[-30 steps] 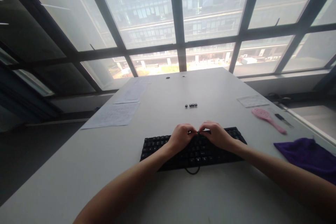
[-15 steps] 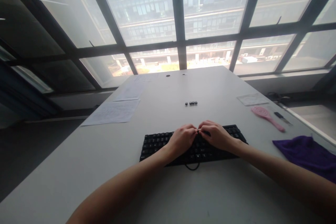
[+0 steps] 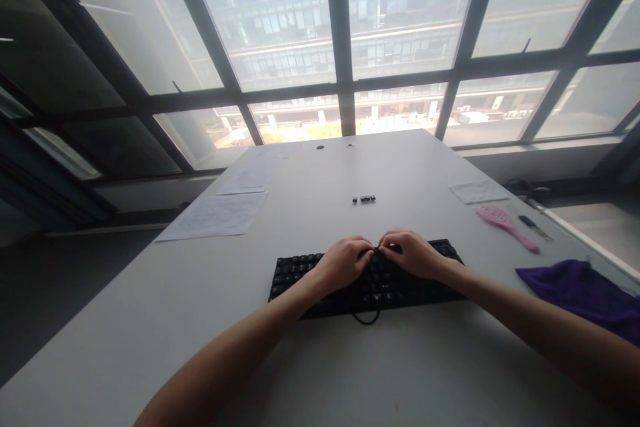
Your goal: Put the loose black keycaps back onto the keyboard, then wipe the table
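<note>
A black keyboard (image 3: pixel 300 270) lies across the white table (image 3: pixel 150 320) in front of me. Both of my hands rest over its middle with curled fingers. My left hand (image 3: pixel 343 262) and my right hand (image 3: pixel 411 253) meet fingertip to fingertip at one spot on the keyboard's upper rows, pinching what looks like a small dark keycap (image 3: pixel 376 251). A short row of several loose black keycaps (image 3: pixel 364 199) lies on the table beyond the keyboard. A thin dark loop (image 3: pixel 365 319) pokes out from the keyboard's near edge.
Paper sheets (image 3: pixel 215 215) lie at the left, another sheet (image 3: pixel 477 191) at the right. A pink hairbrush (image 3: pixel 503 223), a small dark tool (image 3: pixel 533 225) and a purple cloth (image 3: pixel 585 287) sit along the right side. Large windows stand behind the table's far edge.
My hands stay pinched together at the same spot on the keyboard. The view has shifted slightly; the fingertips sit a little lower on the keys.
</note>
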A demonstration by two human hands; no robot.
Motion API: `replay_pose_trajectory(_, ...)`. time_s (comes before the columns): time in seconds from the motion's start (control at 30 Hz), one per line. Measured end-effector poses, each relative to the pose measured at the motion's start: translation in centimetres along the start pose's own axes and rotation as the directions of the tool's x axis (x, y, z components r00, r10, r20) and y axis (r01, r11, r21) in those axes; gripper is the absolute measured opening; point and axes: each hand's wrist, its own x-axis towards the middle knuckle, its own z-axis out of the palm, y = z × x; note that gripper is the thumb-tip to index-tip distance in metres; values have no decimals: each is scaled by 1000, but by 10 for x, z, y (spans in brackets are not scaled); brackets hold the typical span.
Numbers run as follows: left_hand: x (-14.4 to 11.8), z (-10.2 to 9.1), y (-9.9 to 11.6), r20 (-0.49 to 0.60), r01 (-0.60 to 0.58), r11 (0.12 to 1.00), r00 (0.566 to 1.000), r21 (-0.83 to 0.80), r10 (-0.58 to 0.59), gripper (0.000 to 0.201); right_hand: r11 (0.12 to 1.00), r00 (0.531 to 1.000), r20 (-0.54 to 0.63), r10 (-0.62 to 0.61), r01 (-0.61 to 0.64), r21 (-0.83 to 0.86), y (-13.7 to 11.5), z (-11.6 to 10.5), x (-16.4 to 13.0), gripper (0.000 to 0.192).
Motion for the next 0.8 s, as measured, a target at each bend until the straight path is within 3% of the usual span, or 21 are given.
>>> replay_pose_trajectory(0.1, 24, -18, -25, 2, 116, 993, 993, -29, -116, 23, 999, 996, -84, 37, -39, -26, 18, -6, 26, 12)
replay_pose_trajectory(0.23, 72, -31, -68, -26, 298, 953, 954, 51, -298, 20, 967, 985, -141, 103, -133, -215, 50, -4, 81, 10)
replay_pose_trajectory(0.43, 125, -14, -116, -78, 374, 921, 927, 106, -367, 35, 933, 989, -38, 146, -150, -327, 82, 16, 148, 14)
replay_pose_trajectory(0.6, 140, 0, -124, -69, 350, 930, 937, 114, -344, 29, 930, 988, 16, 153, -138, -339, 93, 30, 163, 13)
replay_pose_trajectory(0.8, 138, -1, -112, -76, 325, 941, 945, 94, -319, 19, 955, 994, 10, 111, -104, -276, 91, 29, 163, 17)
